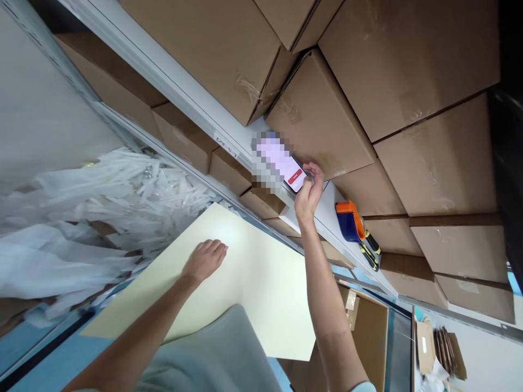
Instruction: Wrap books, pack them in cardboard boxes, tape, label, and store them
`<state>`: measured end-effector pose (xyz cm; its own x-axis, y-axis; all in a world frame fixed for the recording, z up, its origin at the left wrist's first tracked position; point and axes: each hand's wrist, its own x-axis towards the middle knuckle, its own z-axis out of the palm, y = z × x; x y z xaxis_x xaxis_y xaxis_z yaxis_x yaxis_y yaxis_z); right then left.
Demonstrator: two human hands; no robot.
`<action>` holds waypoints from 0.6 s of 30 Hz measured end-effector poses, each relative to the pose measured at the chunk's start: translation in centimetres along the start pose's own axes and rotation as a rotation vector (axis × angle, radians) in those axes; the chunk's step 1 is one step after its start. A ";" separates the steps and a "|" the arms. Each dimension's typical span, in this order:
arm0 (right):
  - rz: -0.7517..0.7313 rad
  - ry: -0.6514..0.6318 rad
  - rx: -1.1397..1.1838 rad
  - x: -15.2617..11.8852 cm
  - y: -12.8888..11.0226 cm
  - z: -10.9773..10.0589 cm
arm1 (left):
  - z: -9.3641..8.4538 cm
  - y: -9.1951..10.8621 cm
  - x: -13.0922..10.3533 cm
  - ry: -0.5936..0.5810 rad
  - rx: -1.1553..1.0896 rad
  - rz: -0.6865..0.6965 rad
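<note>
A smartphone (291, 173) with a lit screen and a red button lies over the edge of a grey shelf, part of it blurred by pixelation. My right hand (309, 190) is at its lower end, thumb and bent fingers closed about the near corner. Lower down, a large pale-yellow board (261, 288) lies flat in front of my body. On it rests my left hand (205, 258), fingers curled in, with nothing visible in them. To the right of my right hand, a blue and orange tape dispenser (349, 222) stands on the shelf beside yellow-and-black handled tools (371, 251).
Cardboard boxes (445, 163) are stacked on the shelf (327, 207), with more boxes (183, 136) below it. White scrap strips (143, 190) pile up at left. An open carton (370, 332) stands below right, near flattened cardboard (443, 348).
</note>
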<state>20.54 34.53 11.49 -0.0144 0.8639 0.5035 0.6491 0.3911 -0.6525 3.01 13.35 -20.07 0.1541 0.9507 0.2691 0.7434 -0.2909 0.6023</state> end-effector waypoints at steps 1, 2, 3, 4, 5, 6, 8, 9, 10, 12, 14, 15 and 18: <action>-0.009 0.002 -0.004 0.0 0.0 0.0 | 0.1 0.0 0.0 -0.004 -0.011 -0.003; -0.021 0.006 -0.014 -0.1 0.1 0.0 | 0.1 0.0 -0.1 -0.007 -0.012 -0.002; -0.035 0.011 -0.030 -0.1 0.1 0.0 | 0.2 -0.1 -0.2 -0.011 -0.006 0.000; -0.048 0.016 -0.047 -0.2 0.1 0.0 | 0.2 -0.1 -0.2 -0.015 0.005 0.004; -0.059 0.021 -0.060 -0.3 0.1 0.0 | 0.3 -0.1 -0.2 -0.019 0.018 0.009; -0.066 0.027 -0.066 -0.3 0.0 0.0 | 0.3 -0.1 -0.3 -0.020 0.032 0.013; -0.068 0.048 -0.050 -0.5 -0.1 0.1 | 0.3 -0.1 -0.3 -0.017 0.056 0.022; -0.064 0.061 -0.030 -0.5 -0.1 0.1 | 0.3 0.0 -0.2 -0.014 0.067 0.027; -0.055 0.074 -0.009 -0.6 -0.1 0.2 | 0.3 0.0 -0.2 -0.011 0.079 0.034; -0.029 0.088 0.015 -0.7 -0.1 0.2 | 0.2 0.0 -0.2 -0.008 0.099 0.044; 0.001 0.082 0.010 -0.7 -0.1 0.2 | 0.2 0.1 -0.2 -0.012 0.099 0.042; 0.014 0.075 0.006 -0.7 0.0 0.2 | 0.2 0.1 -0.2 -0.016 0.088 0.035; 0.034 0.069 0.017 -0.6 0.1 0.1 | 0.3 0.1 -0.2 -0.023 0.028 -0.001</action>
<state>20.51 34.10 11.04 0.0599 0.8532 0.5182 0.6353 0.3678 -0.6791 3.24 13.12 -20.28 0.1684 0.9532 0.2510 0.7612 -0.2876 0.5813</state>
